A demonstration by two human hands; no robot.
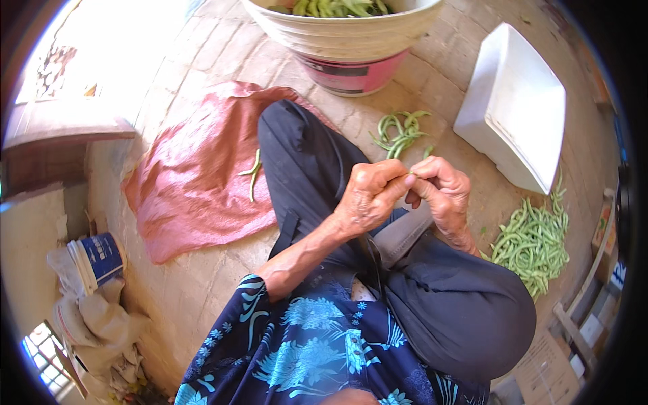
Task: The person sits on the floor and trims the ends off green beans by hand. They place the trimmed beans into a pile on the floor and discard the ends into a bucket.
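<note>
My left hand and my right hand meet above my crossed legs, fingertips pinched together. A small green bit, seemingly the end of a green bean, shows between them; the fingers hide the rest. Just beyond the hands, a small bunch of green beans lies on the brick floor. A large heap of green beans is on the floor to the right. Two beans rest on a pink woven sack at the left.
A large plastic bucket holding green pods stands ahead. A white foam box lies at the right, near the bean heap. A blue and white bucket and crumpled sacks are at the far left; cardboard lies lower right.
</note>
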